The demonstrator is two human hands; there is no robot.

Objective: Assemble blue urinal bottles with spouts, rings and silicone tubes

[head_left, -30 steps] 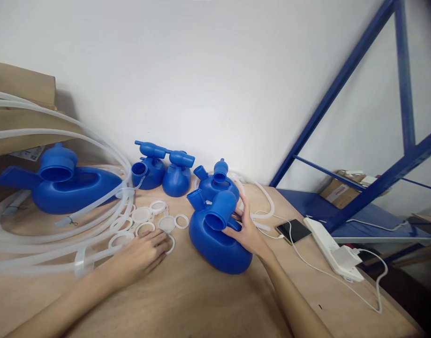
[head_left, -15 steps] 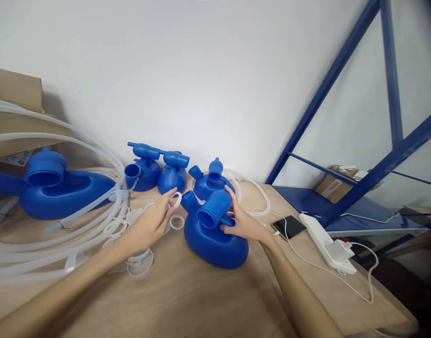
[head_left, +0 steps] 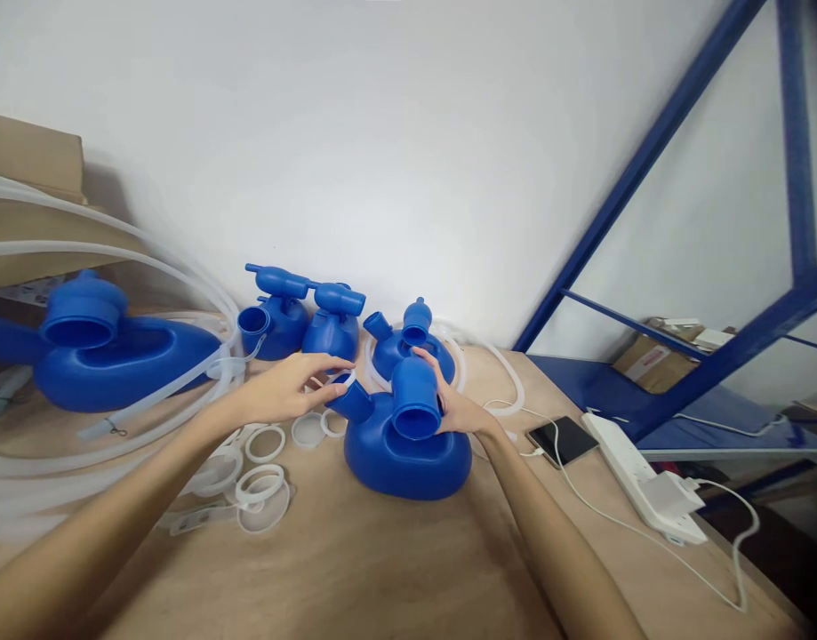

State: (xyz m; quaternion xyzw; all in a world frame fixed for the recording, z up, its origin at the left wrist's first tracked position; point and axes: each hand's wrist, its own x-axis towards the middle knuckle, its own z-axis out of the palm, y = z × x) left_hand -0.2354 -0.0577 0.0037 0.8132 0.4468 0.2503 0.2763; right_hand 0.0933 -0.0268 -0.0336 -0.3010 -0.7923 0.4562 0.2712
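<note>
A blue plastic bottle (head_left: pixel 408 467) stands on the wooden table with its neck pointing up and left. My right hand (head_left: pixel 452 400) is wrapped round the blue cup-shaped piece (head_left: pixel 416 400) on top of it, whose round opening faces me. At the bottle's neck, my left hand (head_left: pixel 294 387) pinches a white ring (head_left: pixel 348 380) against the neck's mouth. Several white rings (head_left: pixel 265 443) and a clear disc (head_left: pixel 308 430) lie on the table below my left hand.
More blue bottles (head_left: pixel 330 333) stand by the wall. At the left are a larger-looking blue bottle (head_left: pixel 134 364), coiled clear tubes (head_left: pixel 181 391) and cardboard (head_left: pixel 31 160). A phone (head_left: pixel 561 441), power strip (head_left: pixel 641 480) and blue shelf frame (head_left: pixel 635 160) are at the right.
My left hand has brought the white ring to the bottle's neck. The bottle has turned in my right hand, its neck now further left. The view has shifted slightly.
</note>
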